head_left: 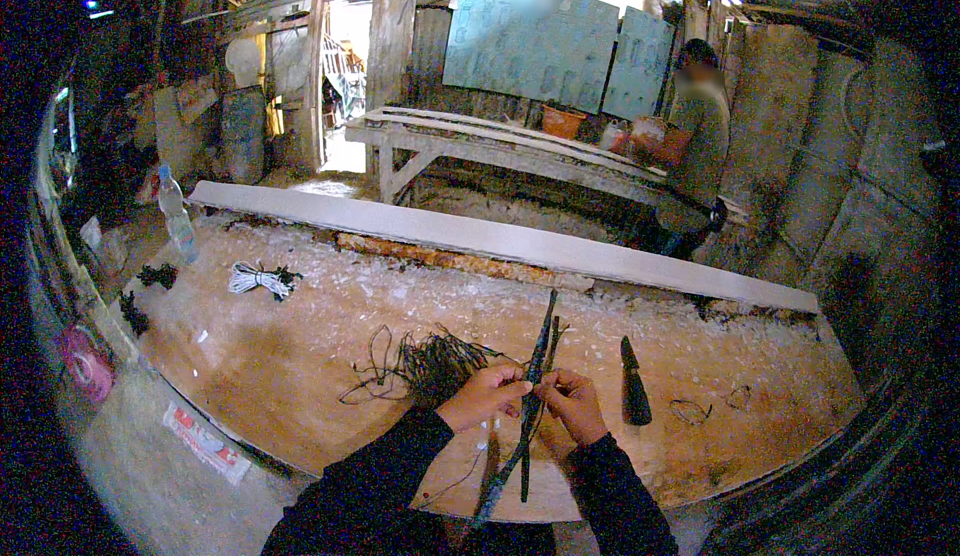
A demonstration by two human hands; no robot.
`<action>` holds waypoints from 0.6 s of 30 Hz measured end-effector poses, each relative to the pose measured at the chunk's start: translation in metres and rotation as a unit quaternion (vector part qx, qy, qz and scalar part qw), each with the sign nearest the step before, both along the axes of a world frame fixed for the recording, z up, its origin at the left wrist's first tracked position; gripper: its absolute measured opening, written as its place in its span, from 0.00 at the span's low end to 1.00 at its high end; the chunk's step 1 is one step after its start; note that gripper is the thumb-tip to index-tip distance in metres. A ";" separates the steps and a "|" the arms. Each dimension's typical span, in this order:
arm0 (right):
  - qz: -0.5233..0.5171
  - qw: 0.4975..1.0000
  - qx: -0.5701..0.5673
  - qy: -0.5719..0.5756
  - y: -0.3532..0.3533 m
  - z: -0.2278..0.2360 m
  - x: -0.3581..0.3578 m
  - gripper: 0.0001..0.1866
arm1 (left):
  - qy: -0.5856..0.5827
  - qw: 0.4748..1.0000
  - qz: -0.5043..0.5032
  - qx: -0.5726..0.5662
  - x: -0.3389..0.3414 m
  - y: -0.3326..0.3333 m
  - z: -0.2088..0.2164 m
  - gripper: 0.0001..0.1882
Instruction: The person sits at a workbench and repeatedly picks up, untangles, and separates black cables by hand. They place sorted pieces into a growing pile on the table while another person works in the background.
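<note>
Two long dark sticks (541,341) cross each other at a narrow angle in front of me, upright over the near middle of the table. My left hand (488,396) pinches them from the left at about mid-length. From the other side, my right hand (574,405) has its fingertips closed at the same spot; a thin strand may be between them, too small to make out. Beside my left hand lies a tangled bundle of thin dark cords (435,368). To the right of my right hand rests a dark tapered object (634,391).
The wooden table (300,356) is strewn with pale flakes. A white board (480,239) runs along its far edge. A plastic bottle (177,218) and a bundle of pale cord (258,280) are at left. Beyond, another person (697,136) stands by a long bench (500,141).
</note>
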State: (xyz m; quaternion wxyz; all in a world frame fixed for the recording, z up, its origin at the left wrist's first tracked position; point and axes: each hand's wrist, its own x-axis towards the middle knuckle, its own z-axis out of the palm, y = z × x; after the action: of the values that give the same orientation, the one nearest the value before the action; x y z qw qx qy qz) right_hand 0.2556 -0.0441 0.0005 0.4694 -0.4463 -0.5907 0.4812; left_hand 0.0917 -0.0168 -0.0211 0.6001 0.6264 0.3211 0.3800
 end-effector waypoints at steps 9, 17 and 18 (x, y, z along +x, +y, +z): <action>-0.017 0.998 0.055 -0.003 0.008 -0.009 0.004 0.03 | 0.010 0.999 -0.026 0.047 -0.002 0.002 -0.002 0.13; -0.198 0.932 0.130 -0.274 0.017 -0.008 0.022 0.05 | -0.054 0.998 0.008 -0.009 -0.015 -0.008 0.028 0.11; -0.216 0.923 0.133 -0.290 0.019 -0.007 0.029 0.06 | -0.045 0.998 0.030 0.008 -0.019 -0.010 0.034 0.11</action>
State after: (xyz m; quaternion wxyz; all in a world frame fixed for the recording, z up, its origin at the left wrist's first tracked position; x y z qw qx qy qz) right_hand 0.2846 -0.0246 -0.0064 0.4251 -0.6167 -0.6486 0.1350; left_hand 0.0729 -0.0267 0.0124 0.5974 0.6034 0.3091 0.4283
